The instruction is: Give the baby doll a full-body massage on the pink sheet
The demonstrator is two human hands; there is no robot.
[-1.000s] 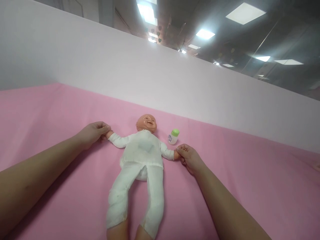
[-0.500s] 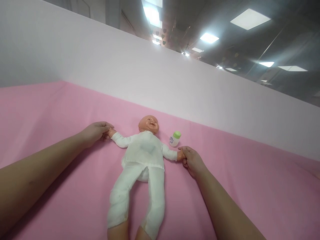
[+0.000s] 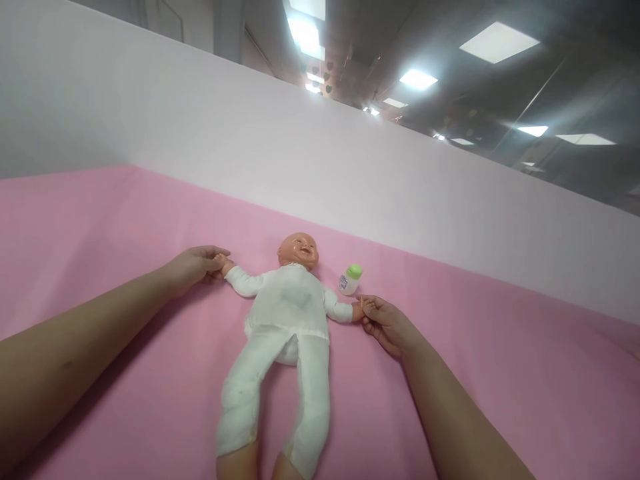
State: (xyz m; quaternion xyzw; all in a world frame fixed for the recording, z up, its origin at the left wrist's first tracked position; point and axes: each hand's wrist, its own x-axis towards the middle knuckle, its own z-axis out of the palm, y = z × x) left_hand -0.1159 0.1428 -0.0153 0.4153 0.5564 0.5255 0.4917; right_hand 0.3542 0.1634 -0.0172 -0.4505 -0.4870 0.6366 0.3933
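On the pink-covered counter one baby doll lies on its back, head toward the pale partition wall, arms spread wide and legs pointing back at the person. It wears a white one-piece suit; the head, hands and feet are bare plastic.

At the doll's one arm, the left hand has its fingers pinched together on the doll's small hand. At the other arm, the right hand has thumb and fingertips closed on the doll's other hand in the same way. Both forearms rest low over the pink cover.

Judging by the slack, rumpled legs and the flattened torso, the body is probably soft and stuffed, so it would sag and fold if lifted by the limbs alone. The head and hands look like hard moulded plastic, stiff enough to pinch, though smooth and perhaps slippery. The whole doll is likely light. The torso under the arms would give the surest hold.

One small white bottle with a green cap stands upright just beside the doll's head, near the right hand but apart from it.
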